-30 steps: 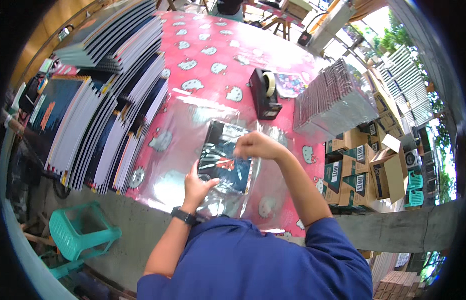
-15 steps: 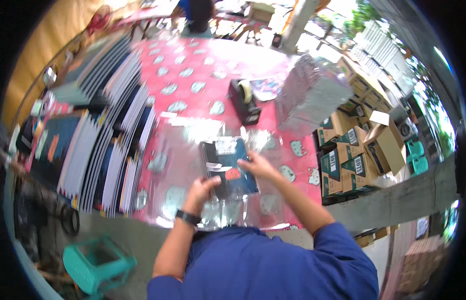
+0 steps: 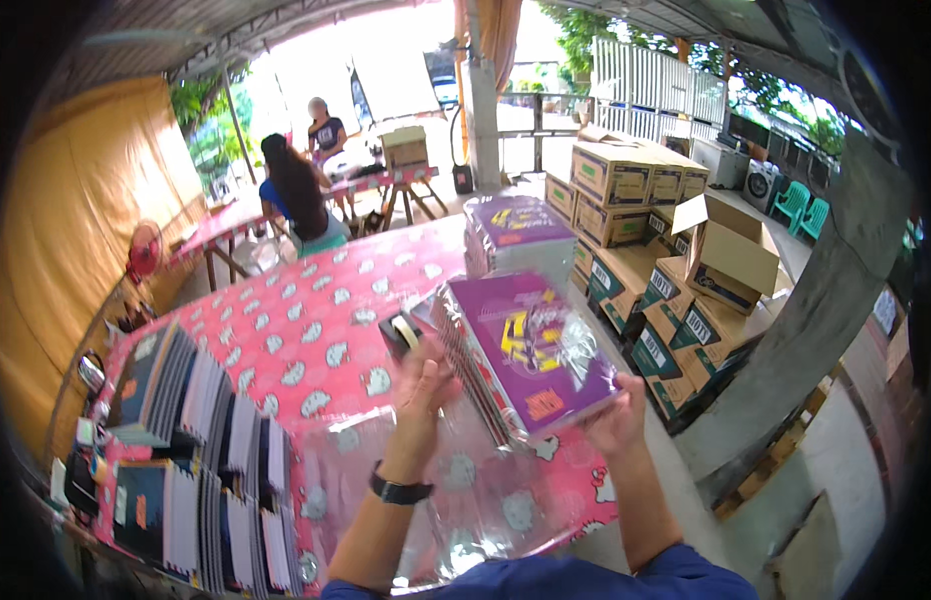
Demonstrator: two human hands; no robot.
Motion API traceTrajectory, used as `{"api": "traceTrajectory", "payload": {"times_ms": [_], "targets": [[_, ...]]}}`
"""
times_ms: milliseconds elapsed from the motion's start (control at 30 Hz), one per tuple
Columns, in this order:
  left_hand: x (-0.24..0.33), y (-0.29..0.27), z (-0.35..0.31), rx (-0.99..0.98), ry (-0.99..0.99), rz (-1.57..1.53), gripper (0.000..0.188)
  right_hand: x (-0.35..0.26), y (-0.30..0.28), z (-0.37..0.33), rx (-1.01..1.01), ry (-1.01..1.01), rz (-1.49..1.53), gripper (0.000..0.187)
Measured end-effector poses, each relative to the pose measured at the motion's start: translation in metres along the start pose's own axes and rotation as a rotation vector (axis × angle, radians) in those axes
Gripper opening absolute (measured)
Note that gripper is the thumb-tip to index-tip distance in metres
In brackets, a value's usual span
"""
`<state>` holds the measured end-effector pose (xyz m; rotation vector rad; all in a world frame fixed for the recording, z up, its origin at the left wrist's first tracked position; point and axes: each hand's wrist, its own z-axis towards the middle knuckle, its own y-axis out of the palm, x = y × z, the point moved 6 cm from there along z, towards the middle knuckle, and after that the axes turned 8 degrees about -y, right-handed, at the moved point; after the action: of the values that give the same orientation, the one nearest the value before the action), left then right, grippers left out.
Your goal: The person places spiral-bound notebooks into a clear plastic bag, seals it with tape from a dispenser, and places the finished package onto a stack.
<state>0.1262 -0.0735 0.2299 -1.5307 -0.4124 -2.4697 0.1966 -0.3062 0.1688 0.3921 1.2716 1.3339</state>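
Note:
A purple book [image 3: 536, 340] with a yellow design and a clear, shiny plastic cover lies tilted on top of a stack of books [image 3: 476, 375]. My right hand [image 3: 618, 415] grips its near right corner, thumb on the cover and fingers underneath. On the other side my left hand [image 3: 424, 385] is raised beside the stack, palm turned toward it, with fingers apart and slightly blurred. It holds nothing. Just behind the left hand stands a black tape dispenser [image 3: 398, 335], partly hidden. Clear plastic sheets [image 3: 386, 490] lie flat on the pink patterned table [image 3: 286, 350].
Rows of stacked notebooks [image 3: 201, 490] fill the table's left end. Another plastic-wrapped purple stack [image 3: 521, 235] stands behind the held book. Cardboard boxes [image 3: 626, 185] are piled to the right beside a sloping concrete post [image 3: 796, 310]. Two people [image 3: 301, 195] are at a farther table.
My hands have left the dark blue notebook on the plastic sheets and moved up and right to the stack. The right hand now holds a purple book. The view has tilted up.

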Motion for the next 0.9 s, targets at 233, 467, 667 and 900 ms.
{"api": "traceTrajectory", "payload": {"times_ms": [233,467,667,900], "targets": [[0.008,0.066,0.206,-0.203,-0.036,-0.362,0.062,-0.075,0.056,0.206,0.004,-0.414,-0.596,0.046],[-0.095,0.078,0.256,0.275,-0.078,0.25,0.048,-0.099,-0.048,0.296,0.18,-0.182,-1.676,0.046],[-0.086,0.097,0.226,0.321,-0.104,0.3,0.061,-0.088,-0.055,0.281,0.33,-0.202,-1.422,0.056],[-0.058,0.004,0.138,0.252,0.081,0.361,0.048,-0.025,-0.012,0.23,0.083,-0.898,-1.361,0.05]]}}
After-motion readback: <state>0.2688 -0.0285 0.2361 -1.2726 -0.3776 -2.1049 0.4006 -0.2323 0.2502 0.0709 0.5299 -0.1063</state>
